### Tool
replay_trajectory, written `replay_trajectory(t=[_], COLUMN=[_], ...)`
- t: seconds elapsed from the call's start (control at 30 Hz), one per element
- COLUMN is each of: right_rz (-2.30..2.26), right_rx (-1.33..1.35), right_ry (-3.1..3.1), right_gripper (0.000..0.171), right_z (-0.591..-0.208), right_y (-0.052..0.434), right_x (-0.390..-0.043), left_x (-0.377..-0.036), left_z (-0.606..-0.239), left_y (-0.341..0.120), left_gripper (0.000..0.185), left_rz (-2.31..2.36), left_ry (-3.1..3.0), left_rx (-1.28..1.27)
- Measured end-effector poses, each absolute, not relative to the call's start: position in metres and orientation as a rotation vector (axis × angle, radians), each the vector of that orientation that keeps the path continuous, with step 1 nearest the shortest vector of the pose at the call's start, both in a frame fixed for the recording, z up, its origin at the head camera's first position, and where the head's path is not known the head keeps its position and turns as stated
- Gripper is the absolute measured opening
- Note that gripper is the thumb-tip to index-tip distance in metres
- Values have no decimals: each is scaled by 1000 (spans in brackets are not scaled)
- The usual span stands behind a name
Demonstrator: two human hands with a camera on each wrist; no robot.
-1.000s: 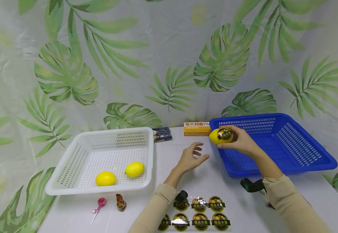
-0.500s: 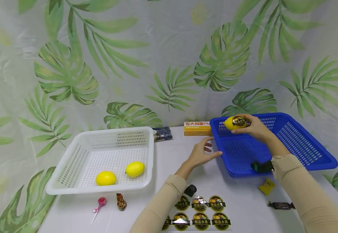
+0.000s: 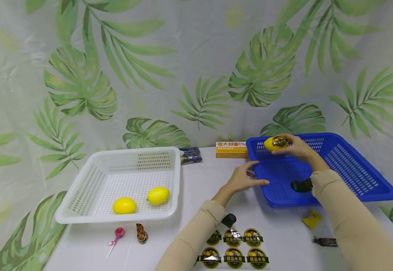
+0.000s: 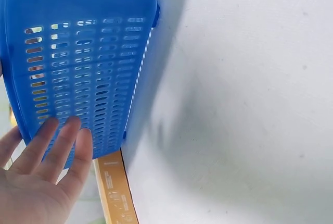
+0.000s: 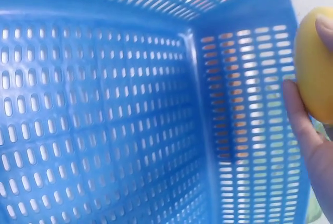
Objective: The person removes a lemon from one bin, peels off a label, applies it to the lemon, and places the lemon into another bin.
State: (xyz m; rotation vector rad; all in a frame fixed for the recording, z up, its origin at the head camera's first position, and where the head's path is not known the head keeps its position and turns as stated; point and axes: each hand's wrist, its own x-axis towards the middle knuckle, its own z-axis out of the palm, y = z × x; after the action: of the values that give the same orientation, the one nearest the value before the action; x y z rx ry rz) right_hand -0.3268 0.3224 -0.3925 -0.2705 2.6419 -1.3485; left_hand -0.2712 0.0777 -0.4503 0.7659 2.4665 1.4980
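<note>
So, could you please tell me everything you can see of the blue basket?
The blue basket is a shallow rectangular tray, plastic by its look, with slotted walls and floor and a rolled rim. It sits flat on the white table, holding nothing. The left hand presses its near-left corner; the right hand holds a stickered lemon above its back-left corner.

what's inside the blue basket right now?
Nothing rests on the blue basket's visible floor. The right hand holds a stickered lemon above its back corner. The forearm hides a strip of the floor.

The orange box (image 3: 231, 149) bears Chinese characters then "PA" (cut off); the sticker (image 3: 233, 254) lettering is too small to read.
</note>
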Motion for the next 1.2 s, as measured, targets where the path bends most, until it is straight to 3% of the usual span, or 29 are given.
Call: replay_trajectory(t=[0.3,0.83,1.2], right_rz=[-1211,-1148,-998], right_rx=[-227,-163,-133], right_ry=[2609,2611,2648], right_gripper=[85,78,86], right_z=[-411,-435,-440], right_y=[321,311,296], right_x=[-341,-349,-350], left_x=[-269,-268,-268], left_z=[-453,-456,-454], left_y=[77,76,76], left_gripper=[70,68,71], left_rz=[1625,1671,1660], left_ry=[2373,2300,2313], left_rx=[698,664,674])
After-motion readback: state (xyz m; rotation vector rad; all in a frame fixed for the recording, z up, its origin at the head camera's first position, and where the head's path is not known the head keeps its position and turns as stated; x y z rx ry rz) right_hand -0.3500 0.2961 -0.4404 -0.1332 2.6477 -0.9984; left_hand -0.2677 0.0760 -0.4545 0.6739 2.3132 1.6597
